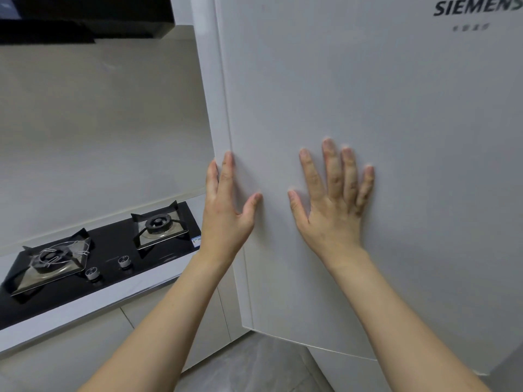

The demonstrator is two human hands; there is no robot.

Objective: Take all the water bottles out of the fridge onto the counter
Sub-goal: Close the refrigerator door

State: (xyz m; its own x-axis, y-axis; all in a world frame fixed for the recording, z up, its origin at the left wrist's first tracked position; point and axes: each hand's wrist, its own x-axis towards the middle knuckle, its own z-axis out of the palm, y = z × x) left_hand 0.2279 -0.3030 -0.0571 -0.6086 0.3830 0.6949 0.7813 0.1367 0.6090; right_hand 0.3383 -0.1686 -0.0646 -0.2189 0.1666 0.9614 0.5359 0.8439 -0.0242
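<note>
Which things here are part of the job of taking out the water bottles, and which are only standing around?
Part of the job: fridge door, left hand, right hand, counter.
Standing around: gas hob, range hood.

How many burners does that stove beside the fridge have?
2: the left burner nearer the camera and the right burner next to the fridge. Both knobs sit in front.

Two bare forearms are seen, no sleeves worn. Left hand (226,210) and right hand (332,205), lower centre of frame, are bare; nails are kept short and unpainted.
</note>
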